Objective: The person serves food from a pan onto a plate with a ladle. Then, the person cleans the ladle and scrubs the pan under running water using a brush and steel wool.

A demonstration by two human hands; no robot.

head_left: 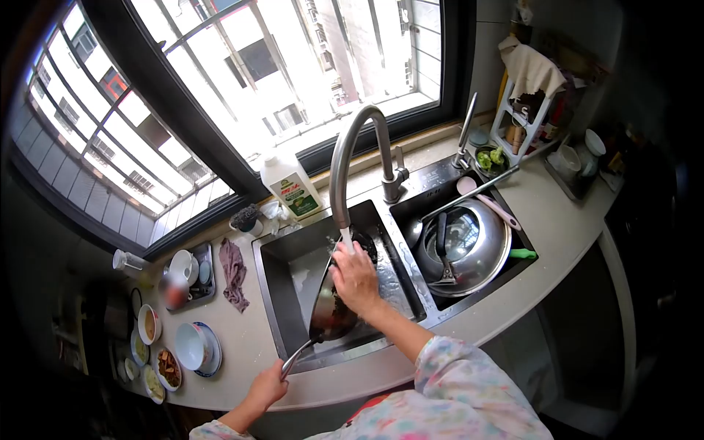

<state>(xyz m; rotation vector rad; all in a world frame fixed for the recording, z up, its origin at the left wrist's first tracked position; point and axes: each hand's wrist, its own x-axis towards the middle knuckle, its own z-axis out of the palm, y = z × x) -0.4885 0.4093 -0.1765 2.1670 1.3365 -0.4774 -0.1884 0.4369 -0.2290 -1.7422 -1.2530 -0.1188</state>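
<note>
My left hand (268, 386) is closed around the metal handle (299, 357) of a wok (330, 319). The wok is tipped on its side in the left sink basin (290, 253), its inside facing right. Water runs from the curved faucet (339, 165) onto the fingers of my right hand (356, 279), which reach over the wok's inner side. Those fingers look spread, and I see nothing held in them. Part of the wok is hidden behind my right hand and forearm.
The right basin holds a large lid (469, 246), a pink ladle (499, 211) and a green handle (523, 254). A white bottle (292, 187) stands behind the left basin. Left are a cloth (234, 275), a bowl (193, 348) and several dishes of food.
</note>
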